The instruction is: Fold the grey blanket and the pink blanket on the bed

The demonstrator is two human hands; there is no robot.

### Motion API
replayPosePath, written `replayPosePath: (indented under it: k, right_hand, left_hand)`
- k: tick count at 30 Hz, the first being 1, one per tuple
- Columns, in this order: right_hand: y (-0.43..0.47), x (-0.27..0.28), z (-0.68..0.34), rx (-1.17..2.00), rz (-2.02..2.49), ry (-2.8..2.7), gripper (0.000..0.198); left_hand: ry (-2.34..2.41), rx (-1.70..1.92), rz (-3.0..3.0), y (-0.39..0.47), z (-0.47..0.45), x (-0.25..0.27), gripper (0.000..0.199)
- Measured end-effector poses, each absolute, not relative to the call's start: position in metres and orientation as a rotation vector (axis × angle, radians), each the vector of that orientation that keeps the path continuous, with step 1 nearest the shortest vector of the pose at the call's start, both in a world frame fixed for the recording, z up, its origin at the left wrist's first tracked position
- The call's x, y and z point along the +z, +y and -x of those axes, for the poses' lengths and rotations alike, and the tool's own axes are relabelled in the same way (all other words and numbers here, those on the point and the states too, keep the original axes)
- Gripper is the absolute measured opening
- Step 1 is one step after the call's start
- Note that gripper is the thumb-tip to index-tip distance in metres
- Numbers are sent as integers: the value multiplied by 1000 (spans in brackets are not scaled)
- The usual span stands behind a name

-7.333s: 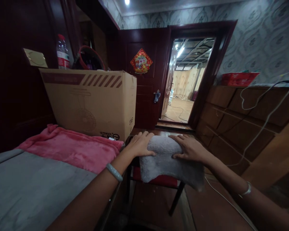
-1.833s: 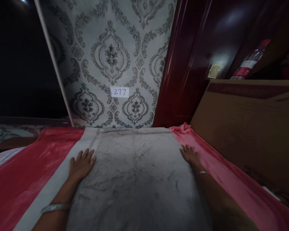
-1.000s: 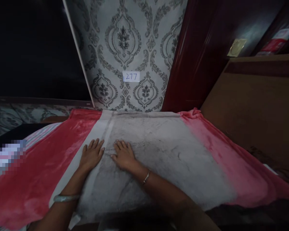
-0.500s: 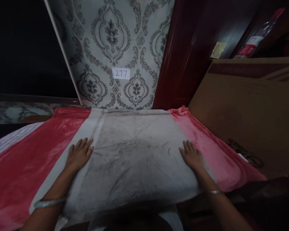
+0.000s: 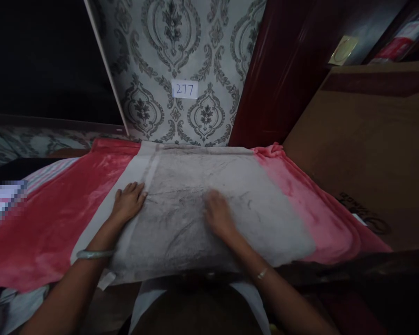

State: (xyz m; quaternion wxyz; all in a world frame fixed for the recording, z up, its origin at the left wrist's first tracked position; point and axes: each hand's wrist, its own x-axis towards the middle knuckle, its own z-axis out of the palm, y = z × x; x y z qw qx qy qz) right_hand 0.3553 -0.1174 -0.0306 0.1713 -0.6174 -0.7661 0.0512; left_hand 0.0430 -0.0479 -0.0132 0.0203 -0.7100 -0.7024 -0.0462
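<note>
Patterned wallpaper rises behind the work, a paper label reading 277 stuck on it, with a big carton off to the right. Below, the gray cloth lies spread out, pink fabric showing on either side.

From where I stand, both arms reach forward over it. The left hand rests palm down on the pale strip along the cloth's left side, fingers a little apart and gripping nothing; a bangle circles that forearm. The right hand is over the middle of the cloth, its forearm slanting in from the lower right. It is blurred, so I can't tell whether its fingers pinch the cloth or only touch it.

Half a second ago that right hand was out by the cloth's right border; now it has come well inward. The left has stayed by its strip, its fingers drawn slightly closer together.
</note>
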Motion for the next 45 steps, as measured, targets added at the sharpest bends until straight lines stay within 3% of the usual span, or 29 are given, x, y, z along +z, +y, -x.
replayPosePath:
  k: [5, 9, 16, 22, 29, 32, 40, 45]
  right_hand:
    - [-131, -25, -225, 290, 1315, -2418, 61]
    - [-134, -39, -221, 289, 1308, -2450, 63]
    - [-138, -46, -354, 320, 1753, -2277, 66]
    - [-175, -63, -497, 51, 2446, -1855, 62]
    - [-201, -63, -577, -99, 2777, -1272, 60]
    - [-181, -51, -539, -188, 2551, -1401, 61]
    - [-104, -26, -335, 296, 1437, -2386, 65]
    - [-64, -26, -292, 229, 1311, -2407, 60]
  left_hand:
    - [-2062, -103, 2296, -79, -53, -25, 57]
    - [-2027, -119, 2223, -91, -53, -36, 59]
    - [-2005, -218, 2223, -84, -52, -37, 62]
    - [-1992, -232, 2227, -82, -51, -39, 71]
    - [-2007, -283, 2198, -76, -46, -47, 72]
    - [-2008, -303, 2185, -74, -44, -50, 75]
    - [-2018, -255, 2200, -80, -46, -41, 68]
    - [-2028, -228, 2198, -81, -40, -44, 63]
